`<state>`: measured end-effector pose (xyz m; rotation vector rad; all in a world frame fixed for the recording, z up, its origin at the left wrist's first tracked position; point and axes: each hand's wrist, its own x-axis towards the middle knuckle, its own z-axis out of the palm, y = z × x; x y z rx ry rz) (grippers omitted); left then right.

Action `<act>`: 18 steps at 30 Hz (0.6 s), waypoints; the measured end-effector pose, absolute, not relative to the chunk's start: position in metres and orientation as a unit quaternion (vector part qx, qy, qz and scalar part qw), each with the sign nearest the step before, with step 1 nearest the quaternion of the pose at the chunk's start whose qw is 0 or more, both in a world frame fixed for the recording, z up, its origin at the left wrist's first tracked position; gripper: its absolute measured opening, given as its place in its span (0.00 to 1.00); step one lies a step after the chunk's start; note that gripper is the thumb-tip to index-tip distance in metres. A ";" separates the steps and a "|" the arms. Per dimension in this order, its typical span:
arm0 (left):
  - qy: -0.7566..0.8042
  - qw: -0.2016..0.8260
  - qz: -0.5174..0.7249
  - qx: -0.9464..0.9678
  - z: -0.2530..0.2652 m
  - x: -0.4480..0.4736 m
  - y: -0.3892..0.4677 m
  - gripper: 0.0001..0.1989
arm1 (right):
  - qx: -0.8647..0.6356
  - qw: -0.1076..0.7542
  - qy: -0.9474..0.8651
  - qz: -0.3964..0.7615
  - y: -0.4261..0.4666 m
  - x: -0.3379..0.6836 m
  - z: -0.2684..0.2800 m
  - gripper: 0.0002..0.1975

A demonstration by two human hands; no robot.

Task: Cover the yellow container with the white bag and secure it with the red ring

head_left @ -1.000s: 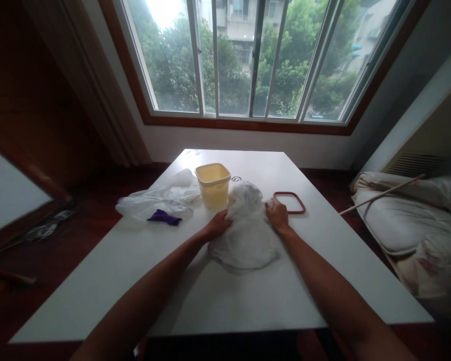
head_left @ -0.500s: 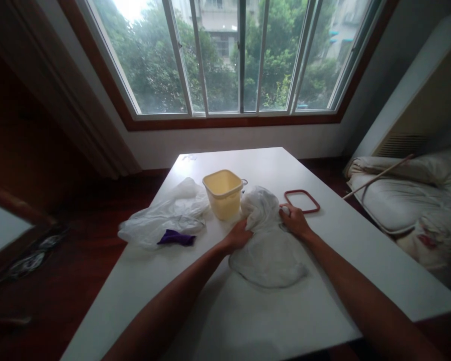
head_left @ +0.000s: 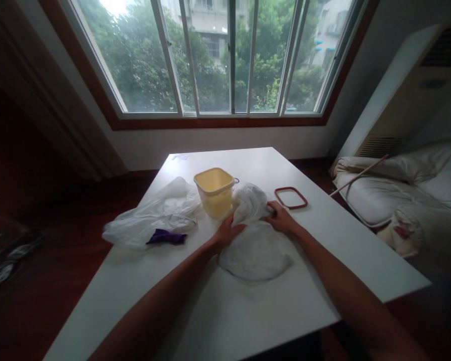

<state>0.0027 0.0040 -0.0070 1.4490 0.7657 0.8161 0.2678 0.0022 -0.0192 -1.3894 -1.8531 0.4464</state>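
A translucent white plastic bag lies in front of me, its near part spread in a rounded shape and its far part bunched up. My left hand grips the left side of the bunched part, thumb pointing right. On the opposite side my right hand has its thumb and fingers around the bag's edge; the fingertips are partly hidden in the folds. Just beyond my left hand stands a pale yellow square plastic tub, upright, its top uncovered. A red-brown square ring lies flat beyond my right hand.
Another clear plastic bag spreads over the table's left side, with a crumpled purple piece at its near edge. The white table stands before a window. A stick rests against a pale padded seat at right.
My right hand has moved off from beside the red-brown ring and loosened from a closed grip into a wider hold on the bag. My left hand stays at the bag. The view has turned slightly right.
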 end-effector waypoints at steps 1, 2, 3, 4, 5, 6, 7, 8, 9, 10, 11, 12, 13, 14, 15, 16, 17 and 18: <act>0.329 0.610 0.354 0.628 -0.005 0.003 0.004 0.30 | -0.528 0.369 -0.744 0.176 0.003 0.266 -0.020 0.27; 0.328 0.609 0.353 0.630 -0.004 0.003 0.004 0.31 | -0.513 0.357 -0.761 0.174 0.005 0.263 -0.020 0.26; 0.326 0.607 0.352 0.633 -0.002 0.003 0.004 0.31 | -0.504 0.347 -0.773 0.167 0.007 0.260 -0.021 0.26; 0.324 0.606 0.351 0.636 -0.001 0.003 0.005 0.31 | -0.505 0.337 -0.779 0.156 0.009 0.257 -0.022 0.25; 0.320 0.605 0.350 0.640 0.000 0.003 0.005 0.31 | -0.510 0.325 -0.783 0.146 0.010 0.255 -0.023 0.24; 0.316 0.604 0.347 0.644 -0.001 0.002 0.005 0.31 | -0.513 0.317 -0.786 0.139 0.012 0.252 -0.024 0.24; 0.313 0.607 0.343 0.645 -0.001 0.002 0.006 0.32 | -0.518 0.314 -0.784 0.134 0.014 0.251 -0.025 0.23; 0.311 0.614 0.338 0.642 -0.003 0.001 0.007 0.33 | -0.523 0.313 -0.781 0.132 0.015 0.249 -0.026 0.22; 0.309 0.623 0.333 0.636 -0.005 0.000 0.008 0.35 | -0.528 0.313 -0.778 0.131 0.015 0.248 -0.027 0.22; 0.309 0.634 0.330 0.628 -0.007 -0.001 0.009 0.37 | -0.532 0.314 -0.775 0.131 0.016 0.248 -0.027 0.21; 0.310 0.645 0.326 0.618 -0.009 -0.001 0.010 0.38 | -0.536 0.314 -0.773 0.129 0.015 0.248 -0.028 0.21; 0.312 0.654 0.325 0.608 -0.011 -0.002 0.010 0.40 | -0.538 0.314 -0.772 0.127 0.015 0.247 -0.028 0.21; 0.314 0.660 0.325 0.600 -0.012 -0.003 0.011 0.40 | -0.540 0.314 -0.771 0.124 0.015 0.247 -0.028 0.21; 0.319 0.662 0.324 0.596 -0.012 -0.004 0.011 0.40 | -0.542 0.314 -0.770 0.121 0.014 0.247 -0.028 0.20; 0.323 0.661 0.323 0.595 -0.011 -0.004 0.011 0.39 | -0.544 0.314 -0.769 0.119 0.014 0.247 -0.028 0.19; 0.326 0.659 0.320 0.597 -0.010 -0.005 0.012 0.38 | -0.546 0.315 -0.767 0.118 0.015 0.247 -0.028 0.18; 0.326 0.656 0.318 0.601 -0.009 -0.005 0.012 0.38 | -0.547 0.317 -0.765 0.119 0.015 0.247 -0.028 0.17; 0.325 0.653 0.315 0.607 -0.007 -0.005 0.012 0.38 | -0.548 0.320 -0.763 0.121 0.016 0.247 -0.028 0.16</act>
